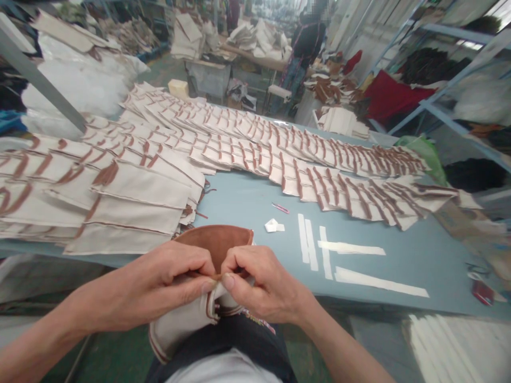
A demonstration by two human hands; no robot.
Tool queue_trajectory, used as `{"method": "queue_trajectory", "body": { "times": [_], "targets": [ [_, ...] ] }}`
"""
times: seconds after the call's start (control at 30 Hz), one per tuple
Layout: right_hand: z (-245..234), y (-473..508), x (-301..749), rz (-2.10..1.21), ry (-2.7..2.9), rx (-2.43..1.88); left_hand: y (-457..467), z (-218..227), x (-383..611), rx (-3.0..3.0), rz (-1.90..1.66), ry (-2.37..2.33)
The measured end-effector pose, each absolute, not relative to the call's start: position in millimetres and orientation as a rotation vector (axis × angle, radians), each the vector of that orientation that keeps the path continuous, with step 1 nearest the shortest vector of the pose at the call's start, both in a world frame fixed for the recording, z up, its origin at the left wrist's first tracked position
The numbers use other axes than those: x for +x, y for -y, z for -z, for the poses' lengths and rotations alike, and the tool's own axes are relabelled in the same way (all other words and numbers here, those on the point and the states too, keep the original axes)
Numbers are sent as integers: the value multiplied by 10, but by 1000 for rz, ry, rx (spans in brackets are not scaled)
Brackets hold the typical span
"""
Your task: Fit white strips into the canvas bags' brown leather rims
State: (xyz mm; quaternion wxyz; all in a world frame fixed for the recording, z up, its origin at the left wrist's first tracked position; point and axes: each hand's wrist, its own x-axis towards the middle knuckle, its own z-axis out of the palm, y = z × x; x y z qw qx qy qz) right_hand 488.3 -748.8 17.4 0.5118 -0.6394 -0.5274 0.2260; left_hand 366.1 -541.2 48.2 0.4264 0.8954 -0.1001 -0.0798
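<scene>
Both hands pinch the edge of a cream and brown fabric piece [181, 322] just in front of my body. My left hand [175, 274] grips it with thumb and bent fingers from the left. Close beside it, thumb tips nearly meeting, my right hand [261, 282] is closed on the same edge. A brown panel [217, 238] of the piece rises behind the fingers, and its cream part with dark brown trim hangs below toward my lap. What lies inside the folded edge is hidden by my fingers.
Long overlapping rows of cream pieces with brown strips [239, 151] cover the blue table [247, 197]. A larger stack [136, 213] lies left. White strips [355, 248], a pink-handled small tool [280, 208] and a red object [482, 292] lie right. A person [307, 42] stands beyond.
</scene>
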Motion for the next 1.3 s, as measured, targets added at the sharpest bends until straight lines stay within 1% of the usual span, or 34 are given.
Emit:
{"method": "queue_trajectory", "body": {
  "times": [0.13,0.23,0.43,0.63,0.77,0.93,1.03,1.17,1.3],
  "targets": [
    [-162,7444,4837,-540,1246,-1516,5520,-386,3591,2422,-26,249],
    [-132,7429,4815,-608,1172,-1457,5601,-404,3592,2441,-147,264],
    [52,7347,4707,-831,892,-1267,5692,-520,3592,2084,13,106],
    [227,7152,4589,-935,591,-1104,5835,-278,3578,1648,-74,-167],
    [268,7126,4549,-1026,512,-1024,5858,-175,3548,1445,-21,-153],
    [356,7184,4536,-1134,540,-958,5761,-211,3458,1460,166,-105],
    [373,7223,4606,-1177,549,-983,5704,-181,3407,1500,219,-97],
    [283,7279,4725,-1207,582,-1035,5685,-126,3371,1578,175,-86],
    [201,7358,4767,-1165,590,-1086,5733,-193,3413,1724,79,-84]
  ]
}}
